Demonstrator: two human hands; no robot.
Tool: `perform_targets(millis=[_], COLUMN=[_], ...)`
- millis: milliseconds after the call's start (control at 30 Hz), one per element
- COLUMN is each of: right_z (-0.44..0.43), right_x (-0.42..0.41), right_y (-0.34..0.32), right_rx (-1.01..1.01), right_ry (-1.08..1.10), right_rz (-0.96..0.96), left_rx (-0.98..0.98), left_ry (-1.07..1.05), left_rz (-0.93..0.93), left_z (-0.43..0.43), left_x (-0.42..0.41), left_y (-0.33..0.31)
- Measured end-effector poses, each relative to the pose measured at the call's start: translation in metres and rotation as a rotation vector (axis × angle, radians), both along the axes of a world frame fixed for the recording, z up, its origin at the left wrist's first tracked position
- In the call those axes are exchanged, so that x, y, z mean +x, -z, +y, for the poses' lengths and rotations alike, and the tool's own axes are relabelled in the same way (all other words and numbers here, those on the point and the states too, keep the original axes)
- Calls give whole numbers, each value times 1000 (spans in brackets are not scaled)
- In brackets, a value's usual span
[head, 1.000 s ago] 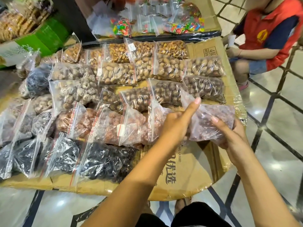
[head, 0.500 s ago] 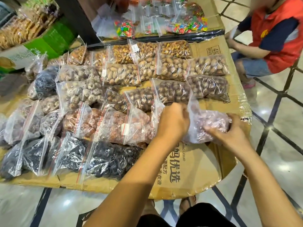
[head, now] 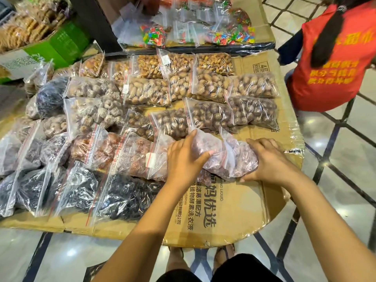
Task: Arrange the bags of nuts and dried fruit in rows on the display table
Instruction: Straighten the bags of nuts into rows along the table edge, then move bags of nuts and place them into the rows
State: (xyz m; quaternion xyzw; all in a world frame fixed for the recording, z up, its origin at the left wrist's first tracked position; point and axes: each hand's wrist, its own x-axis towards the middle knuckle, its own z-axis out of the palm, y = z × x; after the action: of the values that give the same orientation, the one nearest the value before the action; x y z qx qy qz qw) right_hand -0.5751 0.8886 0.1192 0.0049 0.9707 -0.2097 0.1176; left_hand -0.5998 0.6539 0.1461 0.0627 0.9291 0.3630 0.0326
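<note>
Clear zip bags of nuts and dried fruit lie in rows on a cardboard-covered display table (head: 234, 210). Two bags of pale reddish dried fruit (head: 230, 157) rest at the right end of the second row from the front. My left hand (head: 184, 159) presses down on the left bag, thumb over its near edge. My right hand (head: 270, 160) cups the right bag's outer end. Brown round nuts (head: 211, 115) fill the row behind. Dark dried fruit bags (head: 122, 194) form the front row, and reddish-brown fruit bags (head: 134, 153) lie left of my hands.
A person in a red vest (head: 329, 58) crouches at the table's far right corner. Bags of coloured candy (head: 154, 35) sit on a board behind the rows. A green box of biscuits (head: 40, 41) stands at the back left. Bare cardboard lies in front of my hands.
The pale bag was held up off the table in both hands. Now it lies flat in the row with both hands pressing it. The person in red has turned away.
</note>
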Motion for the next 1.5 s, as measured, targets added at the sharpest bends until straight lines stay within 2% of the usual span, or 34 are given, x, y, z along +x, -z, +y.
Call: perform_targets(millis=[67,133,233,300,400,467,567,667,733,867,1000,1033,1167,1233,1400,1433,1500], right_z=[2,3,3,1,-5,-9,-9,-4,1,5,-10,-17,-42,-46,-47,-50,-60], right_x=[-1,0,9,16,22,24,22,18,15,12,7,6,11,16,17,17,17], right_y=[2,7,20,24,23,22,20,19,18,10,-4,-7,-4,-1,-15,-16,-20], right_rx=[-7,-83,-324,-507,-695,-742,-731,-558,-458,-422,-566,-542,-60,76,54,6,-229], right_ry=[3,42,189,326,427,436,352,103,20,19,118,105,-41,-73,-111,-75,118], right_rz=[47,141,220,242,330,364,341,198,142,48,98,110,238,287,248,227,186], left_rx=[142,172,-70,-238,-333,-352,-354,-372,-395,-406,-413,-419,-428,-431,-409,-394,-305], left_ry=[20,29,-5,23,77,73,54,57,68,78,89,91,98,105,143,162,187], left_rz=[1,43,155,160,137,121,122,137,141,142,152,154,144,139,102,84,63], left_z=[1,-2,-14,-20,-22,-20,-16,-16,-18,-18,-19,-18,-18,-18,-21,-23,-28], left_x=[9,18,25,25,21,16,10,11,13,13,15,15,16,18,16,14,11], left_y=[1,2,7,11,16,16,14,16,17,18,19,19,18,17,13,11,4])
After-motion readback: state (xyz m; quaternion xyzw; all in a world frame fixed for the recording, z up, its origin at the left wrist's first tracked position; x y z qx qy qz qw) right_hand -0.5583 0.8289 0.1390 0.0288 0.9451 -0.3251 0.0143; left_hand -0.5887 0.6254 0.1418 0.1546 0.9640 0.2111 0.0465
